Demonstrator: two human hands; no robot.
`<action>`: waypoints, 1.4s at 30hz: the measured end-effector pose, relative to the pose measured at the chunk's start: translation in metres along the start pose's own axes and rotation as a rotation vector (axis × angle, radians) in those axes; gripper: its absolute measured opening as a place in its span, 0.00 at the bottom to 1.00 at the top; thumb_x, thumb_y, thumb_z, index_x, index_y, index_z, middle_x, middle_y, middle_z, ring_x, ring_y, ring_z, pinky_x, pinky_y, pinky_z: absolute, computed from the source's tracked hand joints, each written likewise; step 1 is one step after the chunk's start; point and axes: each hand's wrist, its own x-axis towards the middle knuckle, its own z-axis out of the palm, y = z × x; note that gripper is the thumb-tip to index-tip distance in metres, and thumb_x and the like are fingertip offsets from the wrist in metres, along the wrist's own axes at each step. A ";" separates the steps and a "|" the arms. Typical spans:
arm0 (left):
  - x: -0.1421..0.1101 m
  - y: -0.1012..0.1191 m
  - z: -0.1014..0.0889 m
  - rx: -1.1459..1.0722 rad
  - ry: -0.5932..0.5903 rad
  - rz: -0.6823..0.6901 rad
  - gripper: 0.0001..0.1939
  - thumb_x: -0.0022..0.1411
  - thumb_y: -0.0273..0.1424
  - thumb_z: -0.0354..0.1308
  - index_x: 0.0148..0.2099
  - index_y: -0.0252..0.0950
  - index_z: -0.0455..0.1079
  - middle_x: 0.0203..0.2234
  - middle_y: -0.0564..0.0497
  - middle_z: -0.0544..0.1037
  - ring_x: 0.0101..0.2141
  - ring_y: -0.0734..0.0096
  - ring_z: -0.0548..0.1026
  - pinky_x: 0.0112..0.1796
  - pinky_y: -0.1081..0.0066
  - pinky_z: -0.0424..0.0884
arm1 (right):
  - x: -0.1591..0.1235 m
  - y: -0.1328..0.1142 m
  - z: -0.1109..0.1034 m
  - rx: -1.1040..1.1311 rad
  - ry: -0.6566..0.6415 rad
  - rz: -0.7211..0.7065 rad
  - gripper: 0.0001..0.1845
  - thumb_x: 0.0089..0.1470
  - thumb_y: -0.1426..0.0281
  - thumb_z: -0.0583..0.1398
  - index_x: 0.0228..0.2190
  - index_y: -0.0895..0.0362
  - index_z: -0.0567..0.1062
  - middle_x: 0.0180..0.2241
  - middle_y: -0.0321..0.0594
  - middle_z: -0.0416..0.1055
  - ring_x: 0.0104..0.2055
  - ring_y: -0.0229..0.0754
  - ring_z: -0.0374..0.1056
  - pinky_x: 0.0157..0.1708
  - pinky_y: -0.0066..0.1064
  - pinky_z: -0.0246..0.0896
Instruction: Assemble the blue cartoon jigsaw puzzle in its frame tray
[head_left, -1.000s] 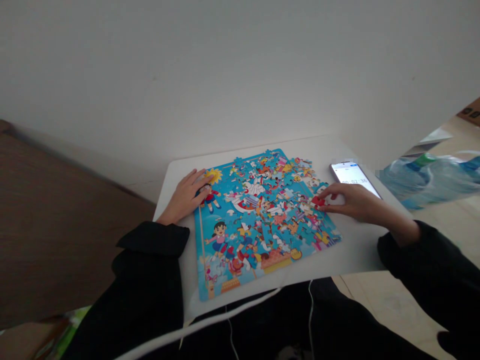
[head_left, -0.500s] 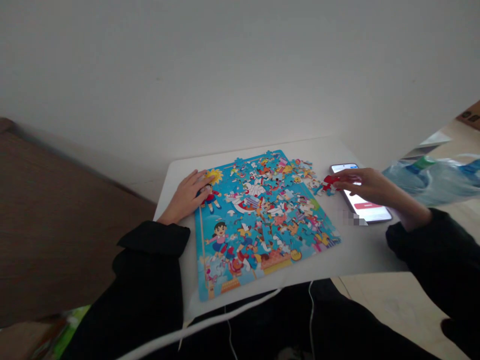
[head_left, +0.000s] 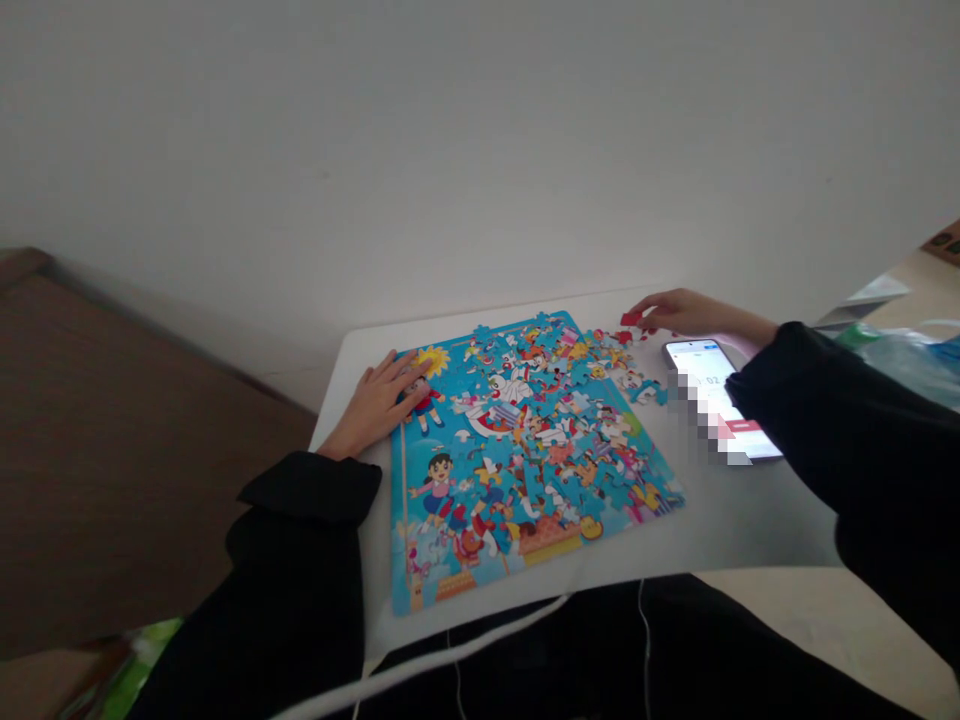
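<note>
The person is wearing a loose black long-sleeved top (head_left: 292, 580) (the left cuff (head_left: 311, 487) is wide and flaring), a flat white cable (head_left: 465, 639) crossing its front, left hand (head_left: 373, 408) and right hand (head_left: 686, 313) bare.

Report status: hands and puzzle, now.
Left hand flat on blue cartoon jigsaw puzzle board. Right hand at red puzzle piece. Lit smartphone beside board, under right forearm.

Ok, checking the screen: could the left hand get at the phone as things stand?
Probably not easily: the left hand rests on the puzzle's left edge, with the whole puzzle between it and the phone.
</note>
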 end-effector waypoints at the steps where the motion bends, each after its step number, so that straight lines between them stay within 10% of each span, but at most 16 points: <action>1: 0.000 0.001 -0.001 -0.002 -0.006 -0.006 0.31 0.67 0.51 0.36 0.65 0.42 0.56 0.65 0.46 0.55 0.64 0.48 0.47 0.58 0.44 0.47 | 0.004 -0.001 0.002 -0.010 -0.001 -0.006 0.19 0.48 0.64 0.57 0.41 0.57 0.78 0.26 0.39 0.76 0.23 0.39 0.67 0.21 0.31 0.59; 22: 0.001 -0.001 -0.009 0.018 -0.129 -0.097 0.32 0.67 0.51 0.33 0.67 0.44 0.50 0.67 0.48 0.45 0.66 0.49 0.38 0.58 0.39 0.43 | 0.025 -0.019 0.015 -0.696 0.101 0.079 0.23 0.55 0.56 0.54 0.46 0.52 0.77 0.46 0.47 0.74 0.48 0.57 0.68 0.37 0.41 0.64; 32: 0.001 0.001 -0.008 -0.029 -0.130 -0.116 0.31 0.68 0.51 0.32 0.67 0.46 0.49 0.67 0.50 0.43 0.66 0.48 0.39 0.57 0.38 0.41 | 0.014 -0.098 0.060 -0.441 0.012 -0.263 0.27 0.54 0.48 0.53 0.46 0.50 0.77 0.36 0.41 0.76 0.38 0.47 0.70 0.33 0.35 0.61; 42: 0.002 -0.001 -0.005 -0.058 -0.118 -0.115 0.30 0.68 0.50 0.35 0.67 0.45 0.50 0.67 0.48 0.44 0.66 0.50 0.38 0.58 0.38 0.39 | 0.014 -0.097 0.082 -0.474 -0.061 -0.646 0.19 0.59 0.61 0.53 0.49 0.51 0.74 0.49 0.44 0.70 0.50 0.48 0.64 0.42 0.37 0.61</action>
